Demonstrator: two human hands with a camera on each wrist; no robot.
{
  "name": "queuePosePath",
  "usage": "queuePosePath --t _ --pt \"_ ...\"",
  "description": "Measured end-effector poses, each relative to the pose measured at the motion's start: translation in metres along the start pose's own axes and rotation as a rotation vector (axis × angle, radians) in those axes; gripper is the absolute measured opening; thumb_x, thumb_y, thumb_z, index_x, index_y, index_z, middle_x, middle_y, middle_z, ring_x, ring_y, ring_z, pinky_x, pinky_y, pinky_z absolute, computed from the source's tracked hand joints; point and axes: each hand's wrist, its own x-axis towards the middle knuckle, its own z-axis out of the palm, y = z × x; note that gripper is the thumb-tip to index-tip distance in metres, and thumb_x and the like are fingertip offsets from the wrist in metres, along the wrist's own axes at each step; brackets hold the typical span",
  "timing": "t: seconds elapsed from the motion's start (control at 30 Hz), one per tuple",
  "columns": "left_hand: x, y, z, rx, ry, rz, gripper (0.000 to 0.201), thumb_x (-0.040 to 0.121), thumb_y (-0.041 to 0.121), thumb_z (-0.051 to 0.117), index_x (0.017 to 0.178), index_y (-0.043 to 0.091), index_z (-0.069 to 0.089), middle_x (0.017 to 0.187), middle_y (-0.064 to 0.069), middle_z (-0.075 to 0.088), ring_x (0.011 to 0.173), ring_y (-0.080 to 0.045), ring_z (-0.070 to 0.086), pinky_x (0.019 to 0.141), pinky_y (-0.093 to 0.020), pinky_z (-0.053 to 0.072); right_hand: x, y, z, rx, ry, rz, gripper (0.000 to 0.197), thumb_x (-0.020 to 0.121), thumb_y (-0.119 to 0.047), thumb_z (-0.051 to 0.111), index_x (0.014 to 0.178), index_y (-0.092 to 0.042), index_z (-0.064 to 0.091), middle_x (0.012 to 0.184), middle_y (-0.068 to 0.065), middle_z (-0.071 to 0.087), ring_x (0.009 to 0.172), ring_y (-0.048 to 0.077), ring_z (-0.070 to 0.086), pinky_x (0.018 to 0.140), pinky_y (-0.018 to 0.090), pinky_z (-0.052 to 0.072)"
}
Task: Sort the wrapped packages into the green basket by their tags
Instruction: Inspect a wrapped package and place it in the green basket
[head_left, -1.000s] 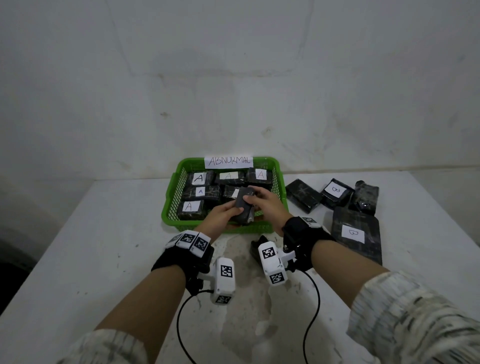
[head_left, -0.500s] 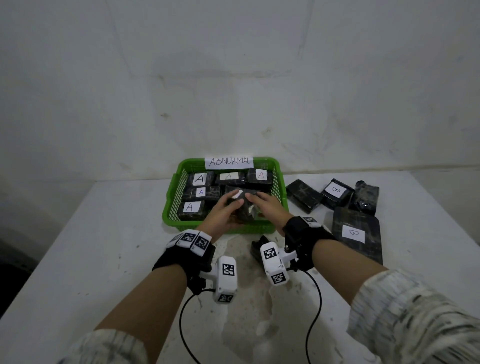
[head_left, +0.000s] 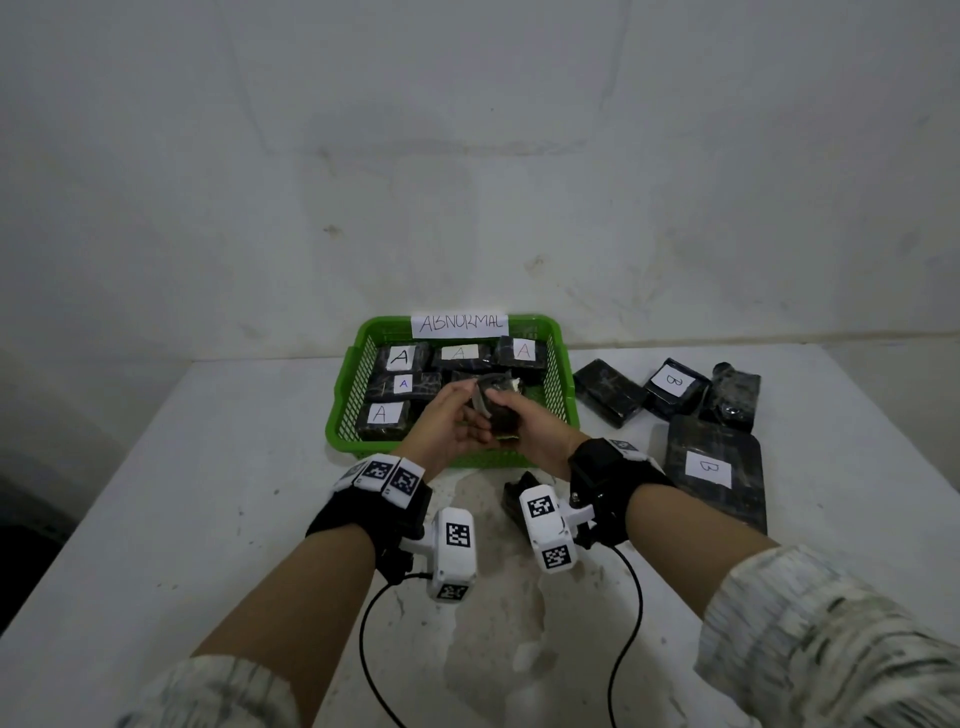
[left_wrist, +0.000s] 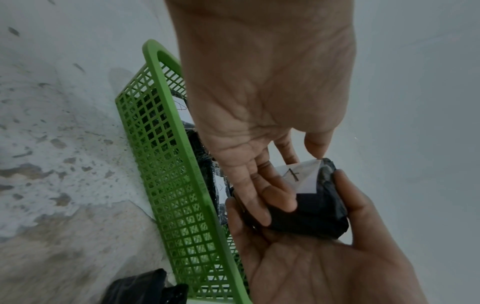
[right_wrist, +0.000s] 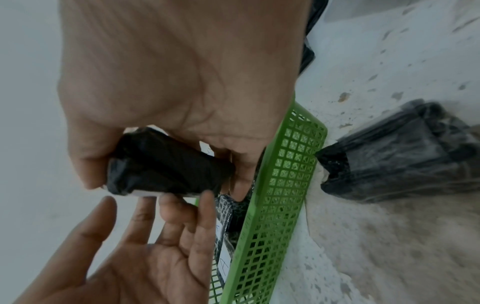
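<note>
Since a moment ago we have tilted the package (head_left: 496, 410) upward over the green basket (head_left: 347, 395), near its 5 o'clock corner. Our right hand (head_left: 535, 431) grips it; our left hand (head_left: 447, 426) touches it with spread fingers. Only the left wrist view shows its paper tag (left_wrist: 298, 176).

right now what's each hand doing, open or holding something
Left hand: open, fingers touching the package.
Right hand: grips the package over the basket.
</note>
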Motion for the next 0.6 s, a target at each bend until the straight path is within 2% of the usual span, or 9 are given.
queuePosePath --t 0.17,0.27,0.33,0.4,0.5,0.6 --pt "-0.0006 0.0012 -0.0010 -0.001 0.007 0.005 0.015 0.101 0.029 0.038 0.098 0.020 0.049 0.068 -0.011 0.051 0.059 -0.021 0.053 0.063 -0.033 0.048 0.0013 -0.0017 -0.0004 0.080 0.018 0.015 0.041 0.099 -0.050 0.034 0.103 -0.018 0.059 0.079 0.001 0.059 0.071 0.013 0.055 0.073 0.029 0.043" --pt "-0.0015 -0.0012 -0.0004 0.051 -0.001 0.013 0.013 0.100 0.032 0.039 0.096 0.021 0.046 0.069 -0.009 0.052 0.060 -0.019 0.053 0.060 -0.029 0.049 0.0050 -0.0004 0.0002 0.003 0.102 0.027 0.040 0.099 -0.044 0.040 0.111 -0.011 0.059 0.084 0.006 0.060 0.075 0.018 0.055 0.070 0.029 0.044" --pt "-0.0011 -0.0032 -0.0004 0.090 0.011 0.017 0.009 0.099 0.030 0.042 0.097 0.023 0.047 0.070 -0.009 0.053 0.056 -0.017 0.054 0.052 -0.023 0.051 0.0052 -0.0001 0.0007 -0.019 0.122 0.030 0.039 0.098 -0.040 0.044 0.112 -0.008 0.060 0.088 0.009 0.061 0.079 0.021 0.056 0.074 0.031 0.045" --pt "0.0008 -0.0039 -0.0009 0.111 0.039 0.028 0.006 0.098 0.027 0.045 0.100 0.021 0.048 0.069 -0.010 0.052 0.049 -0.014 0.055 0.049 -0.023 0.050 0.0035 0.0010 0.0001 -0.011 0.121 0.039 0.036 0.098 -0.036 0.045 0.114 -0.008 0.059 0.094 0.011 0.061 0.084 0.022 0.057 0.078 0.032 0.046" --pt "0.0052 -0.0036 -0.0037 0.148 0.080 0.063 0.007 0.098 0.023 0.045 0.100 0.019 0.049 0.072 -0.008 0.053 0.046 -0.010 0.054 0.048 -0.023 0.048 0.0008 0.0029 -0.0007 0.050 0.127 0.066 0.033 0.096 -0.027 0.048 0.120 -0.005 0.058 0.104 0.012 0.061 0.089 0.021 0.058 0.076 0.029 0.047" --pt "0.0060 -0.0056 -0.0040 0.160 0.062 0.045 0.012 0.097 0.022 0.047 0.108 0.016 0.047 0.076 -0.008 0.054 0.054 -0.014 0.053 0.054 -0.026 0.048 0.0009 0.0023 -0.0015 0.045 0.165 0.056 0.031 0.095 -0.019 0.049 0.118 -0.002 0.060 0.105 0.013 0.062 0.091 0.021 0.058 0.079 0.030 0.048"
